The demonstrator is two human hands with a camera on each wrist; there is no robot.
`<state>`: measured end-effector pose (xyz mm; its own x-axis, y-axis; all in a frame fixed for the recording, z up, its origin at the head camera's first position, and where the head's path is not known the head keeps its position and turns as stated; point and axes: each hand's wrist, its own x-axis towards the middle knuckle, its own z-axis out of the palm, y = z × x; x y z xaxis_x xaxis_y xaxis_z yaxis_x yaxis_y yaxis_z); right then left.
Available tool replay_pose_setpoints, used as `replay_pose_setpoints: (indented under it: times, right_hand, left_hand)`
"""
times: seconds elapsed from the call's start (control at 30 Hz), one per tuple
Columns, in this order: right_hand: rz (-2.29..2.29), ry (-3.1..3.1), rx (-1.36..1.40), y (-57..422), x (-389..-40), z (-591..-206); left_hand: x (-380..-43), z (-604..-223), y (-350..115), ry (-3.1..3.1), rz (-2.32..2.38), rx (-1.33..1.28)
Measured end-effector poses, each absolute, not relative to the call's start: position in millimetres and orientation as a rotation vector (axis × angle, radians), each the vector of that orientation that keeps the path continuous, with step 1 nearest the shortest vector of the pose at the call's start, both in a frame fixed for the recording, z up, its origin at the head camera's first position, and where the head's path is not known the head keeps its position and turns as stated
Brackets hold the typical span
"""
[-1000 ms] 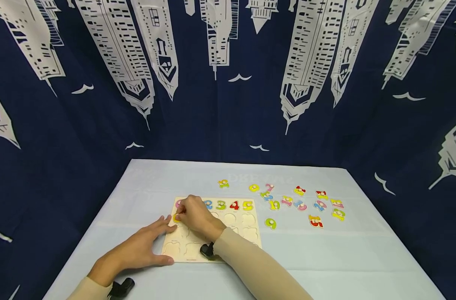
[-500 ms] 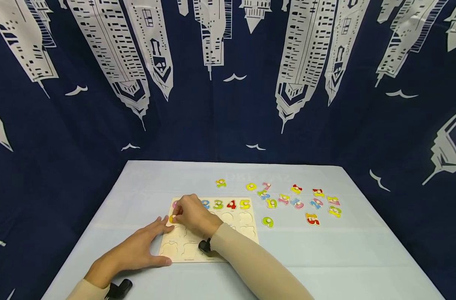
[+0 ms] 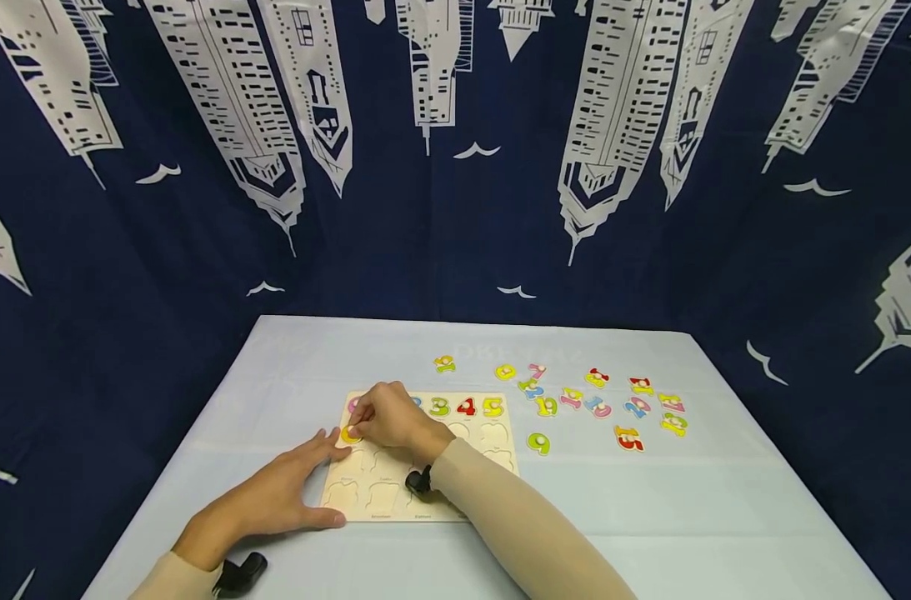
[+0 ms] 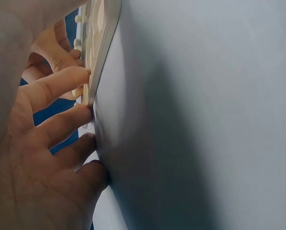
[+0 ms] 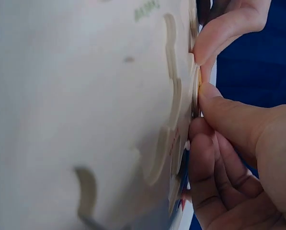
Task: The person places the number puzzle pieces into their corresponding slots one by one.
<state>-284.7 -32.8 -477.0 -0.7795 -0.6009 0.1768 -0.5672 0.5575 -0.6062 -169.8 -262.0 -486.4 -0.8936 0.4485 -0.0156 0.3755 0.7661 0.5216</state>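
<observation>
Numerals (image 3: pixel 466 407) 3, 4, 5 topped puzzle board (image 3: pixel 365 479)

The right hand (image 3: pixel 391 418) pinched a yellow piece (image 3: pixel 347 437) at the board's left side; the left hand (image 3: pixel 286 487), fingers spread, touched that edge. Small print (image 3: pixel 380 517) was too fine to read.

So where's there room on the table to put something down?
The white table has bare room left of the pale wooden puzzle board, beyond the left hand, and front right, between the beige right sleeve and the scattered multicoloured number-shaped pieces. It's crowded beyond that, right of the board, where those pieces lie.
</observation>
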Motion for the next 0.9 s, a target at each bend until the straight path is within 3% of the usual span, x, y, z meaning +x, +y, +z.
replay_pose_setpoints:
  times: [0.9]
  right_hand:
    - [-0.854, 2.761, -1.159, -10, -285, -465]
  left_hand:
    - [-171, -486, -261, 2.787, 0.827, 0.621]
